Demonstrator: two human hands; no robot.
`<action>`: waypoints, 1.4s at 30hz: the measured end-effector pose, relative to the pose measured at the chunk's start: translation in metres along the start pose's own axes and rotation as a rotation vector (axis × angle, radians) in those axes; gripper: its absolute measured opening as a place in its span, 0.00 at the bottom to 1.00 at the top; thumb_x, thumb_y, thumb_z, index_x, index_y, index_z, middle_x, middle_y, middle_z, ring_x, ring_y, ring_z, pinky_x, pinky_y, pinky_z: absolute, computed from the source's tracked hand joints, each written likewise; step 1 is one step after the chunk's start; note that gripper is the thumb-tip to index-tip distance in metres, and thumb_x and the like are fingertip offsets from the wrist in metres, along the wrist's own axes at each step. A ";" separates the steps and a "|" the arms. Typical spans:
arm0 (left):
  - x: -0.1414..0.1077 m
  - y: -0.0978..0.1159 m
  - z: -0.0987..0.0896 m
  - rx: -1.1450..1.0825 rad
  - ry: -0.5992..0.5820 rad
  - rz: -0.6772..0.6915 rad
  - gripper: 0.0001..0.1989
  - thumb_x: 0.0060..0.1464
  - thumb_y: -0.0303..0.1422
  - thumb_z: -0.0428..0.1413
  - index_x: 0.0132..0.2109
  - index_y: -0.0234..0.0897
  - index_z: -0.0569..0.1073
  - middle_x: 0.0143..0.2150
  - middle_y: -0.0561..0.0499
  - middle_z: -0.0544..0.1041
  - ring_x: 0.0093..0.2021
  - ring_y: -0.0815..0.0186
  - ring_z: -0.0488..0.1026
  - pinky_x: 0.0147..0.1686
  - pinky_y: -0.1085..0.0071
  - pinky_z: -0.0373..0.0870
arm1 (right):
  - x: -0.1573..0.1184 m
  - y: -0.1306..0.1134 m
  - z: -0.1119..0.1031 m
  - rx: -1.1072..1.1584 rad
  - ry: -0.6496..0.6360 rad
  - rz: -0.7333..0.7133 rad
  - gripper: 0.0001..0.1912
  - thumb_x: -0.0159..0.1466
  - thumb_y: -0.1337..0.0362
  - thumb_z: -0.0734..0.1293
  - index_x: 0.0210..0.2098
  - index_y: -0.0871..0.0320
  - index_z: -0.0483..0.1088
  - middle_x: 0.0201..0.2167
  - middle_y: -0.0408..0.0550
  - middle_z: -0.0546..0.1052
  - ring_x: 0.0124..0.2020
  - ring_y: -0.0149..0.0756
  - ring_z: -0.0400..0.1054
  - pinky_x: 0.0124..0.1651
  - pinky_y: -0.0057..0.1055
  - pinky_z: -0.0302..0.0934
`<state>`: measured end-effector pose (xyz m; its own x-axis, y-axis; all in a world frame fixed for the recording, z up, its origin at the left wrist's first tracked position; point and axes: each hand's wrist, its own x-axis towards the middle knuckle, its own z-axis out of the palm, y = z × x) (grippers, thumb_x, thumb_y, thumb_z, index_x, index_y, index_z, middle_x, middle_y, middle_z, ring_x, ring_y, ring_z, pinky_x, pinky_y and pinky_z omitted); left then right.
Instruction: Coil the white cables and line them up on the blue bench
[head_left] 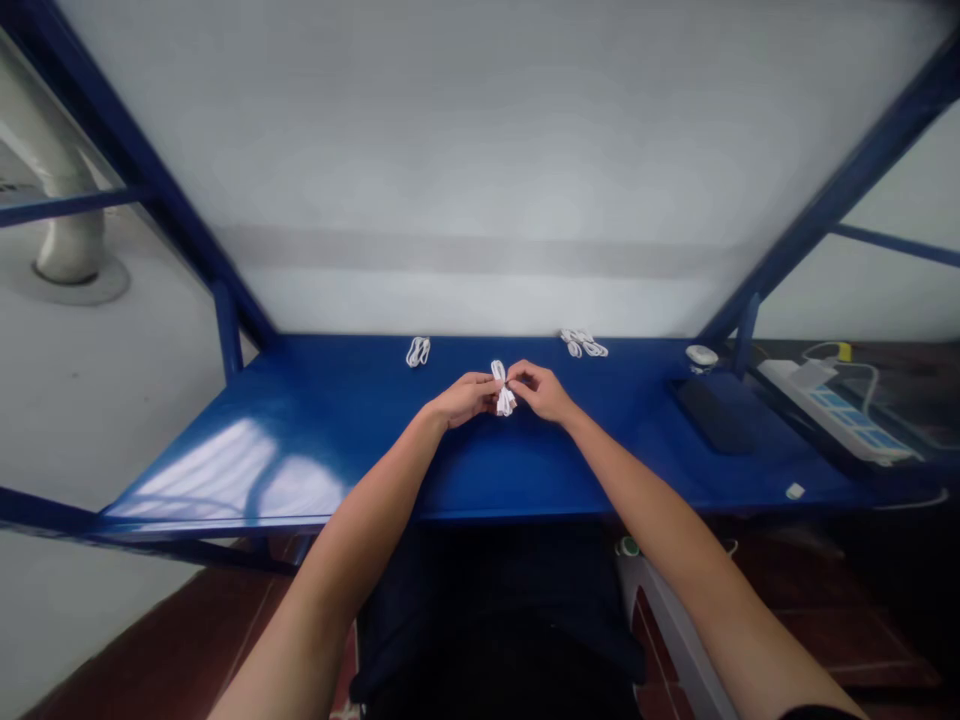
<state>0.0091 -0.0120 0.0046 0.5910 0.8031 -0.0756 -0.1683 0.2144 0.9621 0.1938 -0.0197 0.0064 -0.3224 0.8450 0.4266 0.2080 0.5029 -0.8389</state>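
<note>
Over the middle of the blue table (315,440), my left hand (461,398) and my right hand (541,391) meet on a small white coiled cable bundle (502,390). Both hands pinch it between fingertips, left from the left side, right from the right side. The bundle is held just above the tabletop, with its loops sticking out above and below the fingers. A second white coiled cable (418,351) lies at the table's back edge to the left. A third, looser white cable (583,344) lies at the back edge to the right.
A dark flat slab (711,414) and a small white round object (701,355) sit at the table's right end. A white power strip (836,410) lies further right. Blue frame posts (225,325) rise at both back corners; a white wall stands behind.
</note>
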 end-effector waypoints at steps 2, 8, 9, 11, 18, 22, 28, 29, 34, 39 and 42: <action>0.001 -0.001 -0.001 0.061 0.012 0.041 0.17 0.48 0.42 0.64 0.35 0.30 0.73 0.30 0.46 0.77 0.31 0.65 0.75 0.34 0.68 0.71 | -0.001 0.001 -0.001 -0.041 -0.002 -0.007 0.06 0.60 0.59 0.66 0.31 0.55 0.71 0.33 0.45 0.72 0.35 0.35 0.66 0.39 0.31 0.62; 0.010 -0.010 -0.007 0.346 0.151 0.191 0.15 0.50 0.41 0.62 0.31 0.32 0.72 0.25 0.51 0.74 0.26 0.67 0.73 0.29 0.70 0.70 | -0.002 0.006 -0.001 -0.203 -0.001 -0.057 0.06 0.61 0.61 0.65 0.31 0.54 0.74 0.33 0.46 0.73 0.32 0.35 0.66 0.37 0.31 0.61; 0.011 -0.011 -0.007 0.385 0.169 0.212 0.14 0.51 0.40 0.61 0.31 0.32 0.72 0.25 0.51 0.74 0.26 0.67 0.72 0.28 0.71 0.69 | -0.002 0.007 0.000 -0.229 0.012 -0.060 0.06 0.61 0.62 0.65 0.31 0.54 0.74 0.32 0.46 0.73 0.31 0.35 0.65 0.37 0.31 0.60; 0.012 -0.012 -0.007 0.435 0.194 0.253 0.13 0.52 0.40 0.59 0.32 0.32 0.72 0.26 0.51 0.74 0.26 0.68 0.72 0.28 0.72 0.68 | -0.001 0.009 0.000 -0.258 0.054 -0.047 0.06 0.60 0.62 0.65 0.30 0.55 0.73 0.30 0.46 0.73 0.30 0.35 0.65 0.37 0.32 0.61; 0.015 -0.016 -0.014 0.533 0.153 0.327 0.15 0.54 0.42 0.57 0.38 0.31 0.74 0.31 0.48 0.76 0.30 0.66 0.72 0.30 0.71 0.68 | 0.000 0.015 0.003 -0.225 0.072 0.042 0.07 0.60 0.60 0.65 0.31 0.56 0.74 0.30 0.47 0.75 0.31 0.37 0.68 0.36 0.33 0.63; 0.016 -0.017 -0.019 0.644 0.152 0.376 0.14 0.55 0.41 0.56 0.37 0.32 0.74 0.32 0.48 0.77 0.31 0.67 0.72 0.32 0.72 0.67 | -0.001 0.015 0.004 -0.212 0.086 0.060 0.07 0.60 0.61 0.65 0.30 0.56 0.73 0.29 0.46 0.75 0.30 0.36 0.68 0.34 0.32 0.64; 0.011 -0.013 -0.013 0.824 0.231 0.459 0.11 0.56 0.39 0.55 0.35 0.33 0.73 0.31 0.50 0.76 0.32 0.66 0.71 0.34 0.72 0.66 | 0.000 0.014 0.002 -0.335 0.072 -0.018 0.07 0.60 0.63 0.64 0.29 0.58 0.72 0.27 0.47 0.75 0.28 0.34 0.68 0.34 0.31 0.63; 0.011 -0.013 -0.013 0.844 0.252 0.472 0.11 0.56 0.38 0.54 0.35 0.34 0.72 0.31 0.50 0.76 0.32 0.66 0.71 0.34 0.72 0.66 | 0.000 0.013 0.003 -0.357 0.078 -0.034 0.07 0.60 0.63 0.64 0.29 0.58 0.72 0.27 0.47 0.75 0.28 0.34 0.68 0.34 0.31 0.63; 0.010 -0.013 -0.014 0.899 0.393 0.513 0.08 0.56 0.36 0.55 0.35 0.35 0.72 0.31 0.50 0.76 0.32 0.66 0.72 0.34 0.71 0.66 | -0.001 0.014 0.008 -0.391 0.105 -0.075 0.08 0.61 0.62 0.63 0.29 0.58 0.71 0.28 0.47 0.75 0.28 0.34 0.67 0.35 0.32 0.63; 0.010 -0.012 -0.011 0.850 0.396 0.548 0.08 0.56 0.36 0.55 0.37 0.35 0.73 0.33 0.50 0.76 0.33 0.66 0.73 0.35 0.71 0.68 | 0.000 0.017 0.012 -0.222 0.209 0.062 0.09 0.59 0.58 0.65 0.33 0.58 0.71 0.28 0.48 0.75 0.27 0.35 0.68 0.28 0.32 0.65; 0.009 -0.012 -0.009 0.833 0.374 0.554 0.09 0.56 0.37 0.56 0.38 0.35 0.74 0.34 0.50 0.77 0.35 0.66 0.73 0.37 0.71 0.69 | 0.001 0.016 0.010 -0.126 0.201 0.161 0.13 0.58 0.54 0.66 0.33 0.58 0.72 0.26 0.46 0.73 0.22 0.34 0.66 0.21 0.30 0.63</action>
<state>0.0094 -0.0024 -0.0102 0.2941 0.8218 0.4880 0.3364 -0.5669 0.7520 0.1874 -0.0124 -0.0103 -0.0885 0.9287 0.3601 0.3587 0.3670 -0.8583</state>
